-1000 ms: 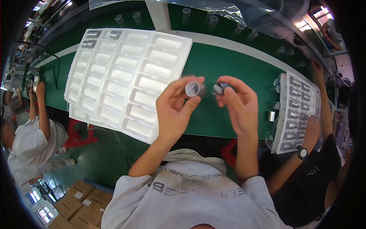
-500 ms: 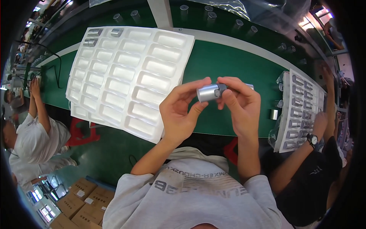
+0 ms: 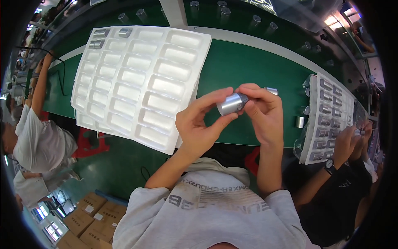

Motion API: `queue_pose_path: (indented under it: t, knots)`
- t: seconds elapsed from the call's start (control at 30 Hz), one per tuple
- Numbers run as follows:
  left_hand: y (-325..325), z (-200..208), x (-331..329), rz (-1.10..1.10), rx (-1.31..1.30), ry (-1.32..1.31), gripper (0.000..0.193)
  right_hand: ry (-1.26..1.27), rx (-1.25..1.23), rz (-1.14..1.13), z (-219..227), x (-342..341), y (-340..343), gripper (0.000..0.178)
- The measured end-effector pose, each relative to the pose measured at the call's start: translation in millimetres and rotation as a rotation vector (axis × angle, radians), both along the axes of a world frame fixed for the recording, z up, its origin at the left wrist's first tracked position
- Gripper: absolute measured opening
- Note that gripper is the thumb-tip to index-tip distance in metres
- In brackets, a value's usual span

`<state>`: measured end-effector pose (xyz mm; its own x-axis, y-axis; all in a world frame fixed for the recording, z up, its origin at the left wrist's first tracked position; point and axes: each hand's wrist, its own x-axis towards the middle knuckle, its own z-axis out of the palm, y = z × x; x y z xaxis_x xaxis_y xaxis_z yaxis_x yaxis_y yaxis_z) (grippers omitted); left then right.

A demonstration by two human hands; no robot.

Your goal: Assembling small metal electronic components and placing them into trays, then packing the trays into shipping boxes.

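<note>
One left hand (image 3: 199, 126) and one right hand (image 3: 265, 118) have one silver can (image 3: 230, 104) between them, and one more silver piece (image 3: 272, 90) peeks out behind. The big white tray (image 3: 132, 91) has three silver parts (image 3: 96, 44), the other white tray (image 3: 313, 124) has at least twelve, and one small tube (image 3: 299, 121) is next to it. There are also at least eight gray cans (image 3: 224, 13) at the back, one watch (image 3: 329, 166) and at least four brown boxes (image 3: 77, 222).

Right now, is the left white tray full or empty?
Mostly empty: the tray has metal cylinders in three pockets; the rest look bare.
</note>
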<state>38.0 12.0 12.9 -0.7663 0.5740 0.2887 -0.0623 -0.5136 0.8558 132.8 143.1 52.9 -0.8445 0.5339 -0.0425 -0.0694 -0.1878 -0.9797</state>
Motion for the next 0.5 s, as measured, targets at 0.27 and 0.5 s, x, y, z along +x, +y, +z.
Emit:
queue_pose_path:
  t: [0.27,0.5]
  knots:
    - [3.4,-1.1,-2.6,0.0,-0.063,0.075,0.038,-0.027,0.009,0.091,8.5,-3.3,15.3,0.028]
    - [20.0,-2.7,9.9,0.074,0.016,-0.012,0.038,0.115,-0.01,0.009,-2.6,-4.8,10.6,0.028]
